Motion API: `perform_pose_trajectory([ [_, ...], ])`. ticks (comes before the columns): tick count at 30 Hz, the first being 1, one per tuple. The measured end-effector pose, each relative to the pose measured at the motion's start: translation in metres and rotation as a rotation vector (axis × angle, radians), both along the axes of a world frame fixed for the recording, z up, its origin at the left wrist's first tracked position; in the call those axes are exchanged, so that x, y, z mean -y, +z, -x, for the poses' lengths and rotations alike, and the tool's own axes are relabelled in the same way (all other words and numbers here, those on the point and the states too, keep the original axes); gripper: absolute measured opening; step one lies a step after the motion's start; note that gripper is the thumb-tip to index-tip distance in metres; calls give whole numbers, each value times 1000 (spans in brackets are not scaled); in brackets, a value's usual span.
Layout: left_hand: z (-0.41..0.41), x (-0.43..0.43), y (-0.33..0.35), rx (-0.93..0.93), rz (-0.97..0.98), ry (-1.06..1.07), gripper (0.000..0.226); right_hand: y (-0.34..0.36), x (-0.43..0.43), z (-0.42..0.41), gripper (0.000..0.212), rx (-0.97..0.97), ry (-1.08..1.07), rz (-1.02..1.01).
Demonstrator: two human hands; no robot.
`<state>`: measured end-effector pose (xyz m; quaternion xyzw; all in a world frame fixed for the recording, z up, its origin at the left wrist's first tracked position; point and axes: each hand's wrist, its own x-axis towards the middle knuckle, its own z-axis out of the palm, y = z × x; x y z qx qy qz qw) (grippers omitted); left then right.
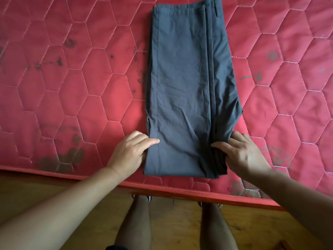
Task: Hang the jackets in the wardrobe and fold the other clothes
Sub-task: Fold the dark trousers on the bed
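Note:
A pair of dark grey trousers (185,83) lies folded lengthwise on the red quilted mattress (75,91), waistband at the far end, leg hems near the front edge. My left hand (128,153) grips the near left edge of the trousers, thumb on top of the cloth and fingers tucked under it. My right hand (242,153) holds the near right edge, thumb on top and fingers curled round the stacked layers.
The mattress has dark stains on the left (59,159) and on the right (277,156). Its front edge (180,191) runs across below the hands. A wooden floor (54,188) and my legs (137,222) show beneath it.

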<state>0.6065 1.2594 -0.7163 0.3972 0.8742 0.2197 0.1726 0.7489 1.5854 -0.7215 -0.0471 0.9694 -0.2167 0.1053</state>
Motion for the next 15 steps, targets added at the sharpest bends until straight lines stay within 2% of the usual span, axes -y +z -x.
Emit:
perform_pose_trajectory([
  [4,18,-5,15,-4,-62,71,40,17,-8,8,36,-93,-85,-31],
  [5,25,-7,19,58,-87,88,37,23,-10,12,31,-102,-113,-1],
  [7,43,-21,35,338,-279,214,23,36,-21,24,30,-91,-126,112],
  [9,66,-42,52,530,-371,407,8,56,-32,51,28,-42,-231,348],
  [12,113,-77,56,552,-360,551,8,76,-43,109,5,179,-628,758],
  [15,158,-105,37,735,-436,660,33,57,-56,160,28,412,-933,1228],
])
